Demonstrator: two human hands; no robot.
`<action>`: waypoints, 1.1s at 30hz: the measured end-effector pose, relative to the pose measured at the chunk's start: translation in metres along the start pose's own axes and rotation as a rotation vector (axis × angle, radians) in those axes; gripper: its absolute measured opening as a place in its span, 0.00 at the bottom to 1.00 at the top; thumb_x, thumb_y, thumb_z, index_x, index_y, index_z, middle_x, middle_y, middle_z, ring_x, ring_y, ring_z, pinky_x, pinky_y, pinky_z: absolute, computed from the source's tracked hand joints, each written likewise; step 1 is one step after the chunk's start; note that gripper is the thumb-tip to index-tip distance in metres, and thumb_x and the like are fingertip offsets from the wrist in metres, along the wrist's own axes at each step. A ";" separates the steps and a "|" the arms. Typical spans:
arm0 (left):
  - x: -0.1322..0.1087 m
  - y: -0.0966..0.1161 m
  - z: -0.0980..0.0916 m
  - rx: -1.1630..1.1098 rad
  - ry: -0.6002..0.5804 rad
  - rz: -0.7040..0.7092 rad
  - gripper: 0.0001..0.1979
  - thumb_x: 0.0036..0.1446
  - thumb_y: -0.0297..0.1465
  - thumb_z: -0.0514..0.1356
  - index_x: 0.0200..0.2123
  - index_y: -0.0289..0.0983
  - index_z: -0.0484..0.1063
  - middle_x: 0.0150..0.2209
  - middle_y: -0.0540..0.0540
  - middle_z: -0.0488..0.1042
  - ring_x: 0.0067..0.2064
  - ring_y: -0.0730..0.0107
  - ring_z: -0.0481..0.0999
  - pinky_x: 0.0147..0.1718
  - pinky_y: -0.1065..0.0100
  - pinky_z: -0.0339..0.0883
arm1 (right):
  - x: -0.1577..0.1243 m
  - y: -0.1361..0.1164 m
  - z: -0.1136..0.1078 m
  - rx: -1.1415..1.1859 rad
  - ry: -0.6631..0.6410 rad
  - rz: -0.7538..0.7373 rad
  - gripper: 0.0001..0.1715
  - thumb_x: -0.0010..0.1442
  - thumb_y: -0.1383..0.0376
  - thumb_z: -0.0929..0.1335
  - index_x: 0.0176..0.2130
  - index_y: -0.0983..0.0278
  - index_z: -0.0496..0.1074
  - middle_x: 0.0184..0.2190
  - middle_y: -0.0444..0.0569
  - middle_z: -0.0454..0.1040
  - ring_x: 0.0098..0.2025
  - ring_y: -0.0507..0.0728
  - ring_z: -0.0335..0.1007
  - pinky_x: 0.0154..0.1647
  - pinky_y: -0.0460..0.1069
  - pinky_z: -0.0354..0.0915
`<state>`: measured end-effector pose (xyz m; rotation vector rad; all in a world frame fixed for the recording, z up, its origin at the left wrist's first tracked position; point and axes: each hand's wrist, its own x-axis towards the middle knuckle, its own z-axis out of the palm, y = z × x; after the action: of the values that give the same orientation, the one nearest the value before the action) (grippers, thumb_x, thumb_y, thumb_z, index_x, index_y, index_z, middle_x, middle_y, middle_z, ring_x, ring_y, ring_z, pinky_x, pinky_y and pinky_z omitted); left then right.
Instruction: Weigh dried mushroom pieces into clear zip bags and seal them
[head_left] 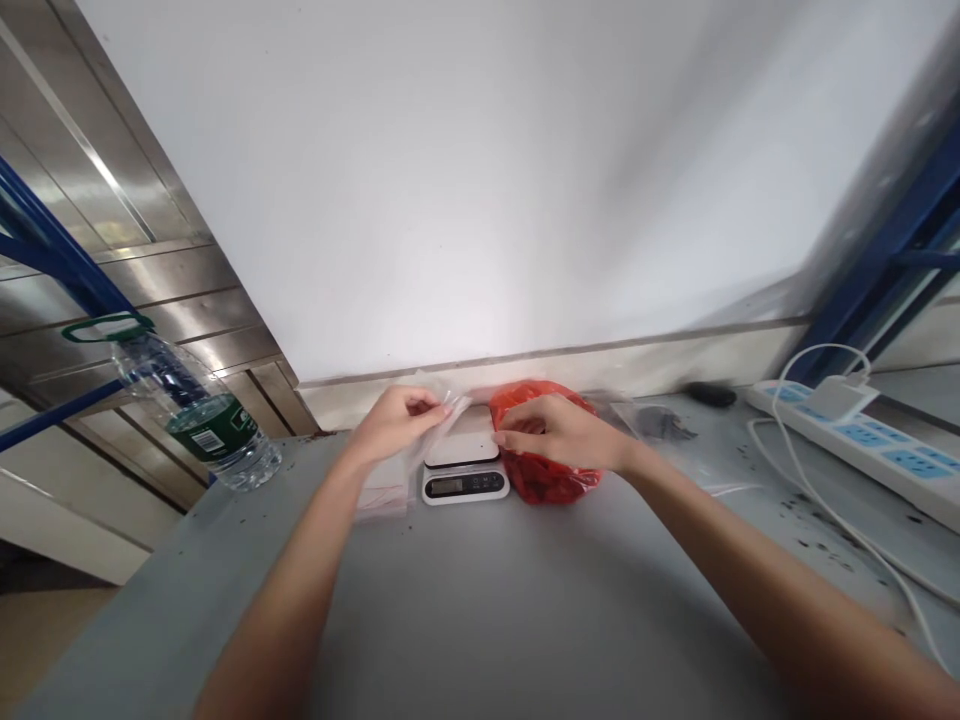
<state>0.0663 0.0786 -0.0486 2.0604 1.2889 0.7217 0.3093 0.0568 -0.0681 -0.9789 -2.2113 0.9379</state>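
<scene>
At ten o'clock from the white rectangular digital scale (463, 452), the left hand (394, 425) pinches thin clear plastic film (451, 402), which could slip if loosely held. The right hand (566, 430) curls before the crumpled red plastic bag (555, 487) at three o'clock, its grip unclear; a wrist knock could shove the bag scaleward.

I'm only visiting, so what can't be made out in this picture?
Head view, scale display: any reading is too small and blurred.
Head view, red bag: contents hidden by its crinkled plastic and the right hand.
Head view, power strip: one end cut off by the right edge.
</scene>
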 end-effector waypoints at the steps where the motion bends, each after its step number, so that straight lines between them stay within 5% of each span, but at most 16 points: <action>1: 0.002 0.001 0.010 -0.008 0.026 0.004 0.19 0.53 0.47 0.61 0.23 0.37 0.68 0.25 0.50 0.67 0.29 0.69 0.65 0.29 0.68 0.57 | 0.001 0.000 0.002 0.090 -0.022 0.038 0.22 0.64 0.51 0.67 0.26 0.62 0.71 0.27 0.45 0.75 0.31 0.55 0.71 0.35 0.51 0.67; 6: 0.004 0.008 0.042 -0.043 -0.046 0.023 0.15 0.58 0.40 0.58 0.24 0.37 0.67 0.23 0.53 0.62 0.26 0.73 0.62 0.26 0.69 0.54 | 0.005 0.003 0.011 0.557 0.001 0.306 0.15 0.62 0.55 0.73 0.33 0.65 0.77 0.32 0.48 0.79 0.35 0.53 0.77 0.42 0.49 0.74; 11: 0.002 0.010 0.043 -0.059 -0.070 0.038 0.17 0.60 0.42 0.57 0.24 0.38 0.65 0.23 0.53 0.62 0.26 0.73 0.62 0.26 0.69 0.54 | 0.006 0.002 0.012 0.710 0.075 0.437 0.09 0.63 0.68 0.71 0.30 0.66 0.79 0.30 0.48 0.79 0.33 0.50 0.77 0.39 0.44 0.75; 19: -0.005 0.019 0.037 -0.112 -0.159 0.044 0.17 0.52 0.45 0.66 0.30 0.37 0.73 0.30 0.47 0.76 0.32 0.68 0.73 0.32 0.68 0.65 | 0.009 0.007 0.015 0.553 0.178 0.336 0.17 0.56 0.59 0.75 0.22 0.65 0.72 0.20 0.42 0.73 0.24 0.49 0.69 0.33 0.47 0.70; 27: -0.008 0.016 0.034 -0.019 -0.189 0.009 0.15 0.56 0.42 0.60 0.26 0.37 0.75 0.27 0.47 0.77 0.29 0.68 0.72 0.27 0.69 0.61 | 0.008 0.009 0.020 0.490 0.219 0.279 0.28 0.49 0.44 0.75 0.21 0.63 0.68 0.19 0.42 0.69 0.24 0.51 0.66 0.29 0.49 0.65; 30: -0.009 0.018 0.033 0.034 -0.103 -0.016 0.17 0.56 0.42 0.58 0.21 0.37 0.70 0.21 0.50 0.70 0.24 0.72 0.65 0.23 0.69 0.53 | 0.008 0.010 0.019 0.401 0.222 0.246 0.29 0.51 0.42 0.72 0.21 0.61 0.65 0.19 0.42 0.67 0.24 0.51 0.63 0.28 0.49 0.62; 33: -0.008 0.019 0.038 0.080 0.076 -0.025 0.19 0.54 0.39 0.58 0.16 0.38 0.60 0.18 0.53 0.60 0.22 0.74 0.58 0.22 0.69 0.48 | 0.006 0.012 0.019 0.155 0.369 0.195 0.21 0.54 0.51 0.71 0.24 0.59 0.61 0.21 0.40 0.65 0.25 0.52 0.62 0.28 0.49 0.61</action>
<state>0.1021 0.0572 -0.0613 2.0942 1.4048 0.7541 0.2969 0.0601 -0.0877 -1.2013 -1.7372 0.9129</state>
